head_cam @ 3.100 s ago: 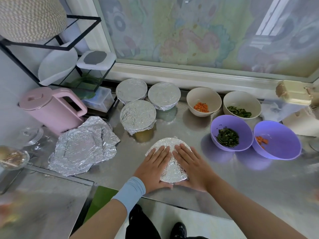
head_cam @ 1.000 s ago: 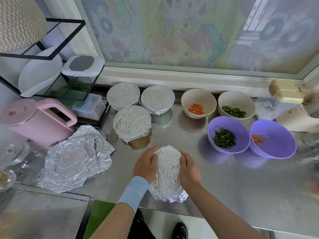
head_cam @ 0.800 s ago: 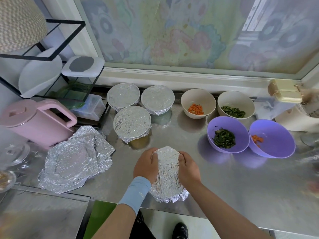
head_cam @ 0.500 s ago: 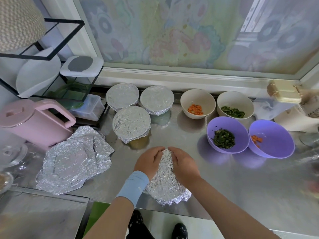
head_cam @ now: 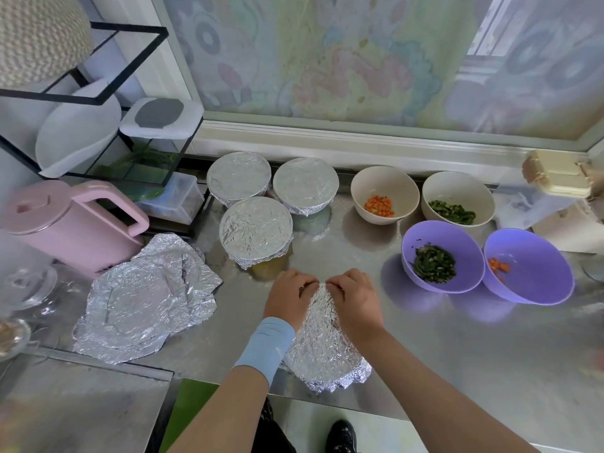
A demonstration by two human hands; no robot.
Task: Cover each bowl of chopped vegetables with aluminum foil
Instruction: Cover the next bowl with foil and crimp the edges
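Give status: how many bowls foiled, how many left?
Done: three foil-topped bowls at the back left. In hand: the left hand and right hand press foil onto a fourth bowl. Left: four open bowls, two beige, two purple. Spare foil lies alongside.

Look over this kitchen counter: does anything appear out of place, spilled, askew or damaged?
Nothing is spilled or broken. The one untidy item is the crumpled pile of used-looking aluminium foil sheets lying loose on the steel counter beside the pink plastic jug.
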